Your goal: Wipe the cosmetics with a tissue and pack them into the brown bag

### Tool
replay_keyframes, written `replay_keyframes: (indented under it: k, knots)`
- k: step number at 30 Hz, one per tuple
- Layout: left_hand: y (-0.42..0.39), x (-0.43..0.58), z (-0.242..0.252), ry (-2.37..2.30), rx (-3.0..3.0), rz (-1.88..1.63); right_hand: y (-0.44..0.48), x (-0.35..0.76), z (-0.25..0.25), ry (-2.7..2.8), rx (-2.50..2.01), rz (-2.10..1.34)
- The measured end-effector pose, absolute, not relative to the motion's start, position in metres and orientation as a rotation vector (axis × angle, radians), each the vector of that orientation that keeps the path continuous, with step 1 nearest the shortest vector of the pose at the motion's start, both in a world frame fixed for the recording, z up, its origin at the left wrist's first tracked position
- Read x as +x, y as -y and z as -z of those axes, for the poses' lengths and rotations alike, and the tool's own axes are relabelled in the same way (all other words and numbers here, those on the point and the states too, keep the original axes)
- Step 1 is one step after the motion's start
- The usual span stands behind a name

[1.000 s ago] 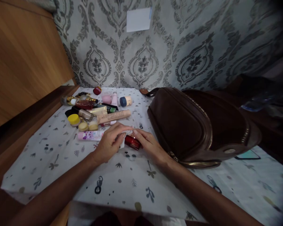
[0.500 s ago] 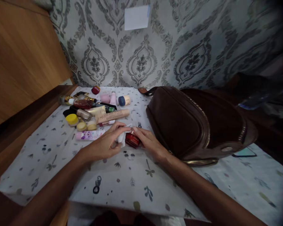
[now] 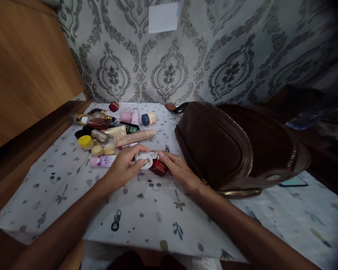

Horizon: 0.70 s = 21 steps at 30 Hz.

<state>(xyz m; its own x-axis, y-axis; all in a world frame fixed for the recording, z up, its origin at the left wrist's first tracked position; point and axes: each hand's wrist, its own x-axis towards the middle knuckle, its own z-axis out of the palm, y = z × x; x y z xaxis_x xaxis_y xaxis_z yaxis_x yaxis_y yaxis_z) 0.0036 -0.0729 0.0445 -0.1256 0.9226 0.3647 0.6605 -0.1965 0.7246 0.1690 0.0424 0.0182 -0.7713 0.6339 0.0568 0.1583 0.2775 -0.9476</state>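
My left hand (image 3: 127,165) pinches a crumpled white cloth or wipe (image 3: 148,159), held against the near side of a small dark red cosmetic jar (image 3: 159,167). Around the jar's right side and top are the fingers of my right hand (image 3: 177,169), gripping it just above the tablecloth. Light lettering shows on the jar's front; its top is partly hidden by the cloth and fingers. A purple and pink tube (image 3: 102,161) lies just left of my left hand. Beyond the hands rests a long beige tube (image 3: 134,138).
Several cosmetics crowd the back left, among them a yellow-lidded jar (image 3: 85,142), a navy-capped jar (image 3: 148,119) and a dark red round item (image 3: 114,106). A large brown leather bag (image 3: 214,142) stands close on the right. A wooden cabinet (image 3: 31,63) borders the left.
My left hand has shifted slightly, and the white cloth is now bunched into a loop between its thumb and fingers. My right hand keeps its grip on the red jar.
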Motion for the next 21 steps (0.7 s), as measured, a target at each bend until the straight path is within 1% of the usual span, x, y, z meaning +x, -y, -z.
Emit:
replay_keyframes:
  k: [4, 11, 16, 21]
  knots:
    - [0.0727, 0.0084, -0.0395, -1.817, 1.821, -1.258, -0.0408, 0.1697, -0.0179, 2.183, -0.667, -1.419]
    - [0.0719, 0.0053, -0.0388, -1.556, 2.102, -1.278, -0.041, 0.1676, -0.0145, 2.162, -0.66, -1.339]
    - [0.0718, 0.0, -0.0407, -1.491, 2.148, -1.192, -0.0387, 0.1689, -0.0169, 2.086, -0.798, -1.448]
    - [0.0703, -0.0005, -0.0379, -1.54, 2.082, -1.212, -0.0367, 0.1696, -0.0188, 2.022, -0.896, -1.584]
